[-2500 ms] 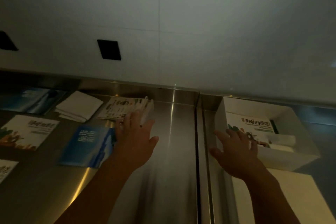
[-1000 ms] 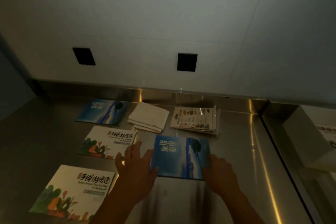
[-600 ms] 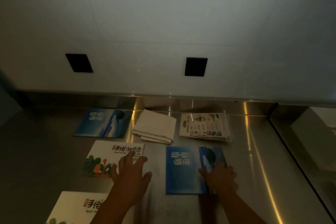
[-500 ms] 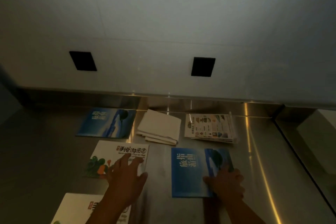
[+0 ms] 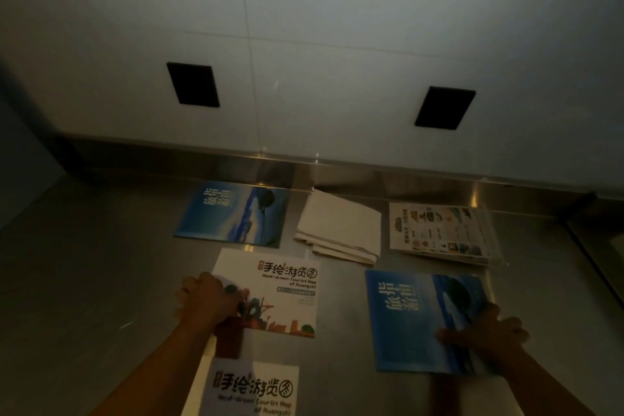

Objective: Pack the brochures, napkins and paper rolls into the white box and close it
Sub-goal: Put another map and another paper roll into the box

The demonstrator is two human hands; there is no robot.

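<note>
Curling at the left edge of the white map (image 5: 270,294), the left hand (image 5: 209,302) has its fingers bent over that edge, thumb side on the printed face; whether it truly pinches the sheet or only presses it I cannot tell. The right hand (image 5: 486,334) lies on the near right corner of the blue brochure (image 5: 418,317), fingers spread flat and together on the cover; a real grip is not visible there either.

Judged from this, the step in hand is lifting a brochure with each hand off the counter (image 5: 101,263). Thin glossy paper on smooth steel resists a pinch from above, so it should go best to slide each sheet a little to raise an edge, get a fingertip beneath, then clamp thumb on top. Lifting slowly would keep the paper from bending or fanning.

Taking the white map as landmark: a second white map (image 5: 250,388) lies just nearer than it, partly under the left forearm. Another blue brochure (image 5: 236,213) lies just beyond it, toward the wall. The folded napkins (image 5: 341,230) sit beyond and to its right, and a stack of printed leaflets (image 5: 439,233) lies further right again, well apart from the map. The held-down blue brochure lies to the map's right, near but not touching. Neither the white box nor any paper rolls are in view.
</note>
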